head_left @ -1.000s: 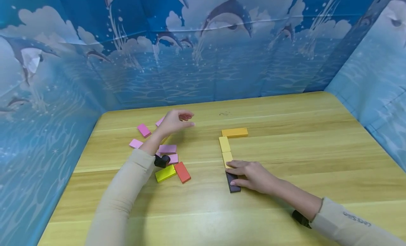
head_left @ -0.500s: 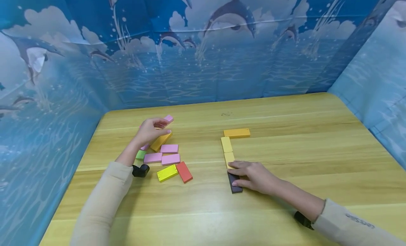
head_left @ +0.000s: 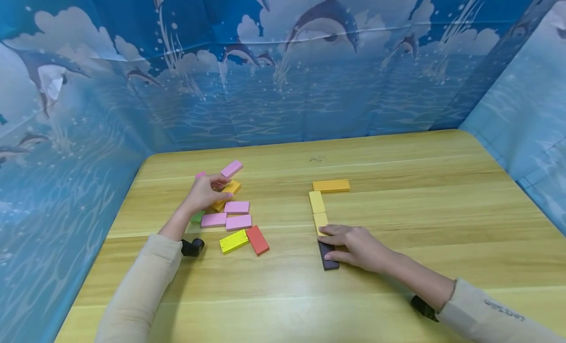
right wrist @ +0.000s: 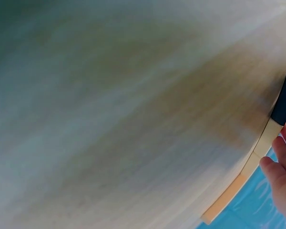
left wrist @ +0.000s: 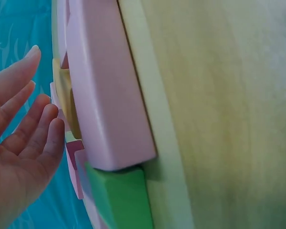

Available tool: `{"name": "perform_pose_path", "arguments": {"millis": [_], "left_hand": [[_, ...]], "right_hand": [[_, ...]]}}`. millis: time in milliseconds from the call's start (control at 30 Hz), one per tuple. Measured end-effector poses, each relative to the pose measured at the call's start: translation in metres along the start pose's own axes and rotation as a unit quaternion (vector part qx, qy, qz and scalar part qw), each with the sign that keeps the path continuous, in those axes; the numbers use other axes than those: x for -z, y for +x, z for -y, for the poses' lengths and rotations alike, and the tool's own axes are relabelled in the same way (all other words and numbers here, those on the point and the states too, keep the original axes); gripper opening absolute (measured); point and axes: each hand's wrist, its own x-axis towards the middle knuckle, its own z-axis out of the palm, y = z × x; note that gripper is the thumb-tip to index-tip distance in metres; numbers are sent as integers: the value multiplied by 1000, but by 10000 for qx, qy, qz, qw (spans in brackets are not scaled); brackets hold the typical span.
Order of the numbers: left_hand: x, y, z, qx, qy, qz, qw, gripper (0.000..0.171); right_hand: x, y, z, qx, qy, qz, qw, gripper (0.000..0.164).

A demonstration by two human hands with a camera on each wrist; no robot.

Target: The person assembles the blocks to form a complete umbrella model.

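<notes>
My left hand [head_left: 206,191] is over an orange block [head_left: 232,187] in the loose group at left. Its thumb and fingers are spread apart, and the left wrist view shows the fingers [left wrist: 35,129] not closed on anything. A pink block [left wrist: 105,86] and a green block [left wrist: 121,195] lie close by. At the middle of the table my right hand [head_left: 355,247] rests with its fingers on a row of blocks. The thumb touches the black block [head_left: 328,264]; the fingertips lie by the pale yellow block [head_left: 320,221]. Another pale yellow block [head_left: 316,201] continues the row.
An orange block [head_left: 330,185] lies crosswise at the row's far end. Nearer the left group's front are a yellow block [head_left: 234,241] and a red block [head_left: 258,240]. A pink block [head_left: 232,168] lies beyond the left hand. A dolphin-print cloth [head_left: 283,107] hangs around the wooden table [head_left: 398,185].
My left hand has moved left and down, from the far side of the loose group to over the orange block. The right hand has stayed on the row.
</notes>
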Motion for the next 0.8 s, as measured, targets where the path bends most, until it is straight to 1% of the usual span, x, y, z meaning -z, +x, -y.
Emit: {"name": "perform_pose_path", "arguments": {"millis": [200,333,567,800], "left_hand": [[0,-2,5,-83,30,-74,9999,45],[-1,-4,9,-72,116,-131,9998,46],[0,-9,11,182,174,-176,9995,47],[3,-11,9,339,220,-8,9992,50]], "right_hand": [[-1,0,0,-26,-12,-5,10000,43],[-1,0,0,-19,-26,-9,10000,43],[0,1,0,-25,-15,10,10000,43],[0,1,1,-18,-18,-15,10000,44]]}}
